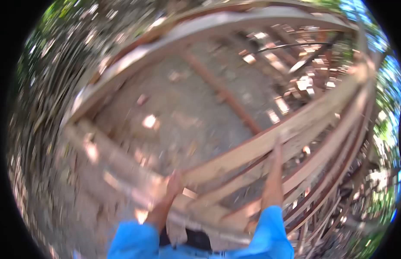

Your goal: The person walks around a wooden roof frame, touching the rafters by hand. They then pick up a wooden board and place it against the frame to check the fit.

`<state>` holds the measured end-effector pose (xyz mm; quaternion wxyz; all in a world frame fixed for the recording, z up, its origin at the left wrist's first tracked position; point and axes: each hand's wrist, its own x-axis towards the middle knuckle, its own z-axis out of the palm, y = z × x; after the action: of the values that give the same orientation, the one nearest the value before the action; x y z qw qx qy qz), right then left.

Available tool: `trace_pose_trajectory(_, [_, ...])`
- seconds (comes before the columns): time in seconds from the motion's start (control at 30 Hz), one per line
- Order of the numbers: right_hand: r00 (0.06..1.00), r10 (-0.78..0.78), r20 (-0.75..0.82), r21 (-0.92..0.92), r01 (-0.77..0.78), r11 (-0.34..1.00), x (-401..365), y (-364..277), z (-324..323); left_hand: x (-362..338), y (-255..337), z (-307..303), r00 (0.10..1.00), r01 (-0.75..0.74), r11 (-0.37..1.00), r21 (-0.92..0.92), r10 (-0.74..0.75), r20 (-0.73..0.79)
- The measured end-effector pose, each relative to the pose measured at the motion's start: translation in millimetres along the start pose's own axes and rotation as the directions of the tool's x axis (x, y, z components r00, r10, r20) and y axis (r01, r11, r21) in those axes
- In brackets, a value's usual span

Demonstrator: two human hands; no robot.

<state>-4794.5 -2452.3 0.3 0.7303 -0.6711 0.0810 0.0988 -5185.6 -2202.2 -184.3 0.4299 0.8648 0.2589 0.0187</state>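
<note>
A large wooden frame (pixel 235 157) of pale planks and thinner slats spreads out in front of me, blurred by motion. My left hand (pixel 175 183) is closed at the near end of its long upper plank, close to a corner. Farther along the same plank, my right hand (pixel 276 151) grips its edge, with the arm reaching over the lower slats (pixel 239 185). Single fingers are smeared on both hands. A reddish-brown crossbar (pixel 222 93) runs through the open middle, and a long curved pale beam (pixel 196 28) forms the far side.
Dirt ground (pixel 179 116) with leaves and sunlit patches shows through the frame. Loose boards (pixel 278 60) and a dark thin curved piece (pixel 295 45) are at the far right. More slats (pixel 334 172) fan out at right. Blurred greenery lines the edges.
</note>
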Motion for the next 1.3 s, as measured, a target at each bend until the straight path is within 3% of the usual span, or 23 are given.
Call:
trace_pose_trajectory(0.03, [0.999,-0.048,0.001,0.078,0.047,0.996,25.6,18.3,-11.4,8.5,-36.0,31.1,0.995,-0.089,0.979,0.184,0.097,-0.033])
trace_pose_trajectory(0.1, [0.997,0.078,-0.018,0.235,-0.072,0.969,20.1,13.7,-4.8,10.1,-17.4,22.8,0.983,0.038,0.996,0.080,-0.052,0.178])
trace_pose_trajectory(0.13, [0.996,0.067,-0.062,0.259,-0.049,0.965,9.3,12.0,-0.9,0.3,-19.7,27.0,0.975,0.023,0.995,0.096,-0.044,0.217])
trace_pose_trajectory(0.27, [0.994,0.011,-0.106,0.343,0.026,0.939,5.3,2.1,16.1,0.3,-24.4,42.2,0.976,0.028,0.990,0.139,-0.057,0.212])
trace_pose_trajectory(0.5, [0.993,-0.082,-0.081,0.231,0.098,0.968,17.5,2.0,48.0,-9.4,-7.7,38.2,0.981,0.167,0.978,0.127,-0.178,0.075])
trace_pose_trajectory(0.67, [0.989,-0.138,0.049,0.157,0.129,0.979,4.8,-40.0,137.1,1.9,-20.4,21.5,0.986,0.168,0.984,0.053,-0.169,0.015])
trace_pose_trajectory(0.77, [0.995,-0.081,0.063,0.124,0.073,0.990,13.9,-46.4,178.6,1.8,-20.9,16.8,0.989,0.149,0.988,-0.044,-0.149,0.015])
trace_pose_trajectory(0.9, [0.965,-0.261,-0.036,0.109,0.263,0.959,43.6,-23.2,232.1,10.4,-22.7,10.9,0.973,0.228,0.970,-0.088,-0.230,-0.016])
trace_pose_trajectory(1.03, [0.966,-0.253,0.045,0.111,0.247,0.963,47.9,-11.4,251.3,18.6,-57.1,33.3,0.968,0.249,0.968,-0.039,-0.249,0.003])
trace_pose_trajectory(1.3, [0.969,-0.183,0.168,0.034,0.180,0.983,51.3,-15.3,263.4,33.2,-33.4,6.5,0.937,0.345,0.938,-0.032,-0.342,0.065])
